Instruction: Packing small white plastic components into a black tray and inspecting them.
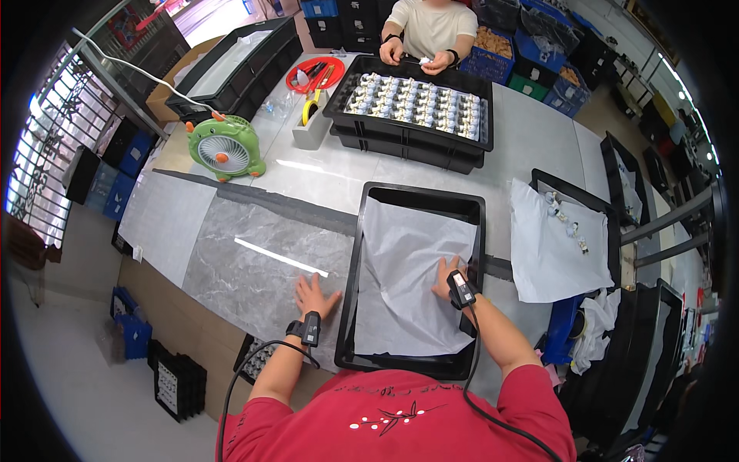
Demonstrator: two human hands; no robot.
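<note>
Paper sheet (412, 269) lines black tray (419, 196) at table's near edge, creased, covering most of tray floor. Right hand (448, 276) flat on sheet's right side, fingers spread, released, pressing paper under fingertips near tray's right wall. Left hand (315, 295) outside tray, palm down on grey table (254, 254), fingers open, grasping nothing, just beside tray's left wall. Green fan (225, 146) stands well apart, far left.

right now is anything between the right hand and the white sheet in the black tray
Nothing visible: the right hand lies flat on the white sheet inside the black tray. The left hand rests on the table outside it.
</note>
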